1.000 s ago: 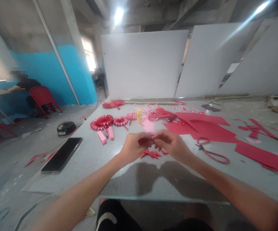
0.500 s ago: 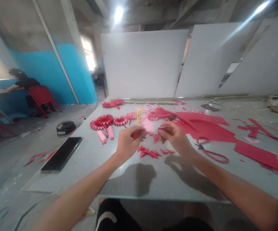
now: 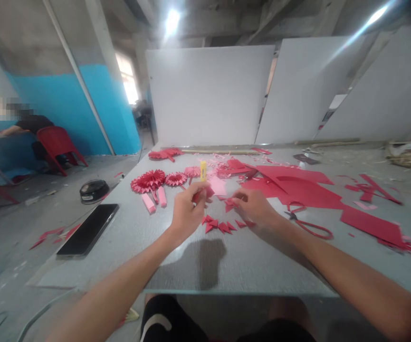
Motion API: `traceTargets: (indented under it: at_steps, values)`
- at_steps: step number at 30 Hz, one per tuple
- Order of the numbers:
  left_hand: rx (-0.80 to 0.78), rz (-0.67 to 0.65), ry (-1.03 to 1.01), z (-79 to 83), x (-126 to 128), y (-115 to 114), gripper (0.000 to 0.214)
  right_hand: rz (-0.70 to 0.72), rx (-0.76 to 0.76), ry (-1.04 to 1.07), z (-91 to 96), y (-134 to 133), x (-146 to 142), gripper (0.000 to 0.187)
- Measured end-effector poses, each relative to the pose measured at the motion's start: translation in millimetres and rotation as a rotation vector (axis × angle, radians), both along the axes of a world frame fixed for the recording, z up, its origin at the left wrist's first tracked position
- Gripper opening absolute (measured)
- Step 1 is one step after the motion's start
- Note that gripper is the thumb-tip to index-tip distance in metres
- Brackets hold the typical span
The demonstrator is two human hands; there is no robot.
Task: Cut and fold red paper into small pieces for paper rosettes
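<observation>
My left hand (image 3: 188,209) is closed around a small piece of red paper (image 3: 209,191), held just above the table. Lower and to the right, the fingers of my right hand (image 3: 253,205) pinch a small red paper piece (image 3: 228,204) at the tabletop. A row of folded red paper triangles (image 3: 223,227) lies in front of both hands. Behind them is a pink paper sheet (image 3: 217,186), with a yellow glue stick (image 3: 203,171) upright beside it. Pleated red paper rosettes (image 3: 148,180) and two pink paper strips (image 3: 148,203) lie left of my left hand.
Red-handled scissors (image 3: 308,223) lie right of my right hand, near large red paper sheets (image 3: 305,190). A black phone (image 3: 88,230) rests at the table's left edge. White panels (image 3: 208,95) stand behind the table. A person (image 3: 30,121) sits far left on a red chair (image 3: 57,145).
My right hand has moved down toward the table and pinches at the red piece there. The left hand stays nearly in place, with its red paper showing more. The view has shifted slightly.
</observation>
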State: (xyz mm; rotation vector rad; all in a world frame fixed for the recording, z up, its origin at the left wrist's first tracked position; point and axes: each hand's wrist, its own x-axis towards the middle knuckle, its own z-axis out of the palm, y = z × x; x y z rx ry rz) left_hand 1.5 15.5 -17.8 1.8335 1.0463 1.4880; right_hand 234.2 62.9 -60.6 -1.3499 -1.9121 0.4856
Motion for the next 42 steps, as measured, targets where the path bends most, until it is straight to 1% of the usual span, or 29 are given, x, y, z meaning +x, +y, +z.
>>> traceTargets:
  at_steps: [4,11,16,21,25,27,30,34,37,42]
  values:
    - [-0.008,-0.015,0.023,0.3,-0.6,-0.6,0.020,-0.004,0.010,-0.019,1.1,-0.4,-0.7,0.026]
    - [0.019,0.005,0.061,1.5,-0.7,-3.5,0.018,-0.058,0.050,-0.014,-3.4,9.2,6.8,0.014]
    - [0.039,-0.003,0.079,0.7,-0.9,-3.5,0.016,-0.051,0.060,-0.044,-5.2,15.7,11.6,0.013]
    - [0.059,-0.005,0.102,0.1,-1.1,-3.5,0.016,-0.048,0.003,-0.091,-2.1,15.6,12.1,0.013]
    - [0.083,0.005,0.131,-0.6,-1.3,-4.5,0.017,-0.018,-0.055,-0.159,3.6,14.9,14.9,0.014]
    - [0.096,0.011,0.148,-1.0,-1.3,-4.9,0.017,-0.027,-0.067,-0.190,6.8,15.4,18.1,0.015]
    - [0.104,0.012,0.160,-1.8,-1.3,-4.9,0.017,-0.069,-0.049,-0.241,8.9,18.8,24.4,0.017]
    - [0.125,0.024,0.188,-2.9,-1.5,-4.1,0.017,-0.109,-0.040,-0.257,5.8,25.1,31.1,0.017]
    - [0.135,0.029,0.204,-3.0,-1.5,-4.0,0.017,-0.097,-0.033,-0.257,3.6,26.8,32.5,0.015]
    - [0.091,0.019,0.202,-0.6,-1.4,-6.2,0.018,-0.075,0.004,-0.258,3.0,23.7,32.4,0.015]
